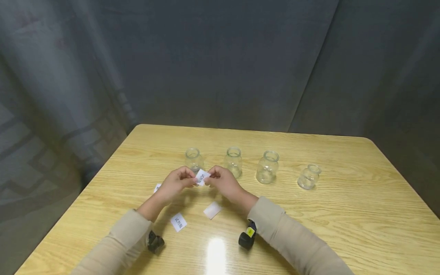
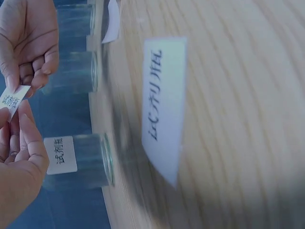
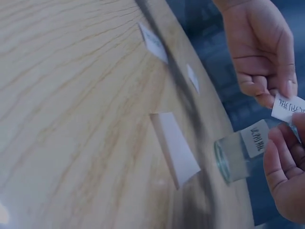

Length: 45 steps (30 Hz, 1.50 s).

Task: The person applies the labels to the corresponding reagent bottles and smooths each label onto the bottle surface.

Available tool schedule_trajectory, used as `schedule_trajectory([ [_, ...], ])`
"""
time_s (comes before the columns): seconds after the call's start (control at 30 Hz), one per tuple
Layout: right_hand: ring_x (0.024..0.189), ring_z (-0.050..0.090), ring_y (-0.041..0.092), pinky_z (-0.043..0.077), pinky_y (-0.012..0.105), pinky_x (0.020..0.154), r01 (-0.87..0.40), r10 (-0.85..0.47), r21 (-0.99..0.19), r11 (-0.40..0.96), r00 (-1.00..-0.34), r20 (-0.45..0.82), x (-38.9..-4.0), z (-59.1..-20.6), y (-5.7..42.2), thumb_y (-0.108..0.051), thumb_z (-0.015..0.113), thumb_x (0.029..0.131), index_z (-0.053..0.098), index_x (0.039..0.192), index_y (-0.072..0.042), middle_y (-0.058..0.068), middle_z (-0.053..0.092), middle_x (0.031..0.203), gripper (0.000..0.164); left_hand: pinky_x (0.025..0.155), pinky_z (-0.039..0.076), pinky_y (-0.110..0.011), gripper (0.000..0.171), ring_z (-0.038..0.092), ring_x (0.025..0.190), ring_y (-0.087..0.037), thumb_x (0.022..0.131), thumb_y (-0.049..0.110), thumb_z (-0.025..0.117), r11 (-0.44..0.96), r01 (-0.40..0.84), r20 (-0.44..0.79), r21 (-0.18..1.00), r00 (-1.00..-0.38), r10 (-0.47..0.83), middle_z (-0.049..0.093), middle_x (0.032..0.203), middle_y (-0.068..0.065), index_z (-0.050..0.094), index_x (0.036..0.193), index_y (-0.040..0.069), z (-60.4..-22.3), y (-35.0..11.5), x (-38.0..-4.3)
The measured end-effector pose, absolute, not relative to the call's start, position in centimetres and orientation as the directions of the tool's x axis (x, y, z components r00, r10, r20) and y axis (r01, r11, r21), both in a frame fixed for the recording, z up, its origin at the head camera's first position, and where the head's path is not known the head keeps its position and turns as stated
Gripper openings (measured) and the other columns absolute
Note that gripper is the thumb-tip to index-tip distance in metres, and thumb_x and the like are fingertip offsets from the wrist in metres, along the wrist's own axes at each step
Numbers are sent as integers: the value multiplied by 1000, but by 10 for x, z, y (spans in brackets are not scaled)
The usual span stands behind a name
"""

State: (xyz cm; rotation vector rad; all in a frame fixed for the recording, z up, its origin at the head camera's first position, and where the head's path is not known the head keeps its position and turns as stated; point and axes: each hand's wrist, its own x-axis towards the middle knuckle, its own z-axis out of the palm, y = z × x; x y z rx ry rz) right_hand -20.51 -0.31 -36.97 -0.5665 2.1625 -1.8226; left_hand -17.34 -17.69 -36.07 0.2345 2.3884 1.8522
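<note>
My left hand and right hand meet over the table, pinching a small white label with handwritten characters between thumbs and fingers. The left wrist view has my left hand at the bottom and my right hand at the top. Just beyond them stands a glass jar, whose lower part the hands cover in the head view. It bears a similar label in the left wrist view. Lying below the hands are a written label and a plain white slip, bent in the right wrist view.
To the right, in a row, stand a second jar, a third jar and a smaller, squat jar. Another label lies partly hidden beside the left wrist. The wooden table ends at a dark curtain.
</note>
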Motion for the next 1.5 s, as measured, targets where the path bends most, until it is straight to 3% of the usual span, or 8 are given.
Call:
schedule_trajectory([
  [0.27, 67, 53, 13, 47, 37, 66, -125, -437, -991, 55, -895, 88, -204, -361, 4, 3, 53, 81, 50, 86, 7, 8, 56, 75, 7, 80, 43, -37, 13, 54, 81, -20, 82, 6, 53, 200, 42, -12, 979, -966, 258, 54, 85, -10, 48, 90, -4, -360, -171, -172],
  [0.43, 66, 51, 13, 46, 38, 67, -140, -427, -985, 106, -900, 82, -203, -357, 11, 2, 55, 80, 54, 89, 6, 6, 56, 77, 10, 80, 42, -42, 14, 54, 81, -19, 82, 6, 53, 181, 55, -1, 982, -955, 295, 54, 85, -9, 48, 89, -5, -360, -168, -173],
  [0.83, 69, 49, 13, 46, 34, 66, -173, -467, -966, 193, -882, 64, -195, -344, 28, -2, 56, 80, 58, 92, 5, 7, 56, 81, 14, 78, 44, -34, 15, 52, 85, -28, 84, 8, 52, 189, 98, 35, 977, -949, 315, 54, 86, -9, 50, 93, -3, -351, -157, -173],
  [1.0, 69, 51, 13, 47, 32, 67, -166, -497, -971, 171, -866, 60, -194, -343, 32, 1, 56, 79, 53, 91, 6, 7, 54, 78, 13, 78, 44, -34, 11, 53, 82, -22, 84, 7, 52, 186, 96, 38, 978, -954, 296, 54, 84, -9, 49, 91, -2, -350, -151, -174],
  [1.2, 67, 51, 13, 47, 39, 68, -144, -478, -984, 107, -875, 76, -199, -348, 37, 1, 56, 80, 51, 89, 5, 5, 54, 74, 11, 76, 45, -33, 12, 53, 78, -19, 84, 4, 50, 113, 81, 37, 990, -937, 347, 53, 82, -9, 47, 91, -5, -349, -148, -173],
  [1.5, 68, 51, 12, 45, 25, 62, -160, -503, -981, 111, -860, 84, -197, -349, 46, 3, 55, 80, 56, 89, 8, 6, 56, 81, 11, 76, 44, -38, 20, 54, 79, -19, 87, 8, 46, 66, 61, 29, 996, -912, 410, 54, 88, -9, 49, 94, -10, -352, -145, -174],
])
